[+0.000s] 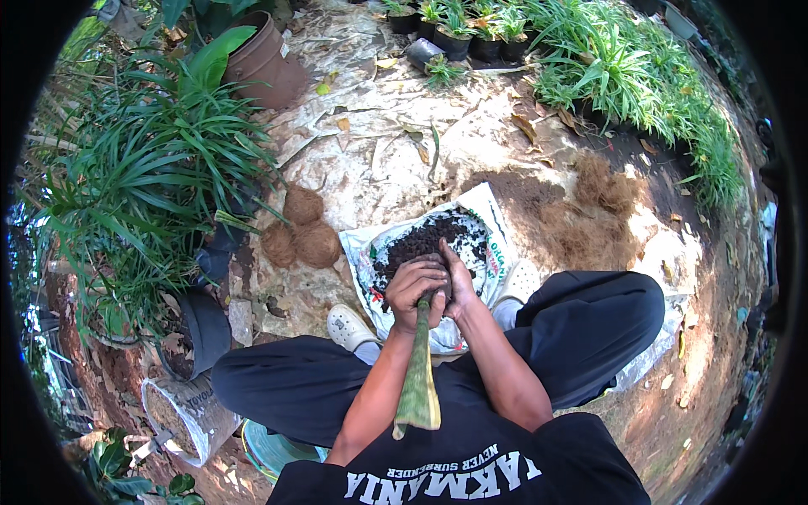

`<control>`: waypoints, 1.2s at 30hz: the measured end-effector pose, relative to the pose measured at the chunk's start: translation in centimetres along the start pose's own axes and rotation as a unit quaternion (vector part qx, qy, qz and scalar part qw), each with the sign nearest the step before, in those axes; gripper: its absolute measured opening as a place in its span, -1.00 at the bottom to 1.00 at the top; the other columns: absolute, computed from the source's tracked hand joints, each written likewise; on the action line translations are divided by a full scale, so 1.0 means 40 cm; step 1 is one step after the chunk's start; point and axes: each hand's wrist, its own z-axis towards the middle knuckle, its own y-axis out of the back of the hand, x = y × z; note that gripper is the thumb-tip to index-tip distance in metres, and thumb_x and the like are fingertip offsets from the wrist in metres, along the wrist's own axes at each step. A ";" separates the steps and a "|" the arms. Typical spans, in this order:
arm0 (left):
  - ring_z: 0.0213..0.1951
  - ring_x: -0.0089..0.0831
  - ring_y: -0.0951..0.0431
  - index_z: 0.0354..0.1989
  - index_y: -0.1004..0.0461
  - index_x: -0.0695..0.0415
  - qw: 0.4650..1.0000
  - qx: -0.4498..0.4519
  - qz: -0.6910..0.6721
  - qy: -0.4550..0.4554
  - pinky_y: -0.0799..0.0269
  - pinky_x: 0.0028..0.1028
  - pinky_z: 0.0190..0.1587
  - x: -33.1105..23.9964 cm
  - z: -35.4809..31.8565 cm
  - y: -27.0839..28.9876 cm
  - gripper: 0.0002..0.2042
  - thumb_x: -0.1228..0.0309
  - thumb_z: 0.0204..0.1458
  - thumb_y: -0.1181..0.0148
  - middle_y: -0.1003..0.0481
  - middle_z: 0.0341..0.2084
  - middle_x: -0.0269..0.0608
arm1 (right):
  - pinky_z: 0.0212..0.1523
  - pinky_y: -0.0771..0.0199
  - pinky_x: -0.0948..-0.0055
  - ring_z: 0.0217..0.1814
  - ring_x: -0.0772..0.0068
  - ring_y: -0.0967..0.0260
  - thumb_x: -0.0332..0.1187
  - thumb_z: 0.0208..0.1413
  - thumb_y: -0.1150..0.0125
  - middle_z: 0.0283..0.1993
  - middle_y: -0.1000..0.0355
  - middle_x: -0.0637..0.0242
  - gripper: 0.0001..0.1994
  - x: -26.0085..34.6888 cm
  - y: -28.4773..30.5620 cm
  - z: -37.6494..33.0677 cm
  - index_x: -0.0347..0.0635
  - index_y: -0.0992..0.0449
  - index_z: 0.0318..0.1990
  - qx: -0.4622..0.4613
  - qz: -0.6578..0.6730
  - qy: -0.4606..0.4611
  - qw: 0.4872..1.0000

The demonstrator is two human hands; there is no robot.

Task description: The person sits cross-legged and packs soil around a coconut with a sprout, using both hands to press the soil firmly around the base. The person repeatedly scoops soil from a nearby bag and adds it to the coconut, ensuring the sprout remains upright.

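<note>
A wide patch of pale ground (pixel 396 143) spread ahead, with leafy plants (pixel 143 185) on the left and more (pixel 623 76) at the far right. The person sat with legs in black trousers (pixel 589 328) on either side of a white sack (pixel 497 227) heaped with dark soil (pixel 425 240). Three brown husk balls (pixel 299 231) lay just left of it. A green stalk (pixel 418 370) ran from near the chest to the soil; the left hand (pixel 412 286) was clenched around it, the right hand (pixel 459 290) pressed beside it.
</note>
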 end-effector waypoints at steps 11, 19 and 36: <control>-0.10 -0.14 -0.59 -0.35 -0.61 0.21 0.991 0.088 0.094 -0.026 -0.34 -0.17 0.13 -0.006 0.012 0.024 -0.76 0.29 -0.11 -0.27 -0.60 -0.30 -0.10 | -0.26 -0.54 0.46 -0.33 0.49 -0.46 0.24 0.24 0.04 -0.39 -0.45 0.40 -0.46 0.018 -0.042 -0.038 -0.11 -0.51 -0.22 -0.055 -0.024 0.050 0.997; -0.16 -0.17 -0.58 -0.46 -0.52 0.31 0.990 -0.097 -0.010 0.101 -0.42 -0.26 0.02 0.007 -0.034 0.003 -0.82 0.44 -0.06 -0.06 -0.59 -0.36 0.00 | 0.05 -0.48 0.37 -0.01 0.39 -0.46 0.30 0.24 0.15 -0.04 -0.49 0.26 -0.32 0.003 -0.036 -0.023 -0.21 -0.49 0.01 0.049 -0.061 0.049 0.996; -0.13 -0.17 -0.59 -0.38 -0.56 0.25 0.965 -0.197 -0.048 0.166 -0.39 -0.24 0.09 -0.008 -0.023 -0.010 -0.77 0.34 0.13 -0.06 -0.61 -0.32 -0.13 | 0.04 -0.52 0.29 0.00 0.30 -0.50 0.26 0.25 0.11 0.01 -0.52 0.26 -0.34 -0.003 -0.059 -0.047 -0.19 -0.47 0.09 0.063 0.005 0.125 0.990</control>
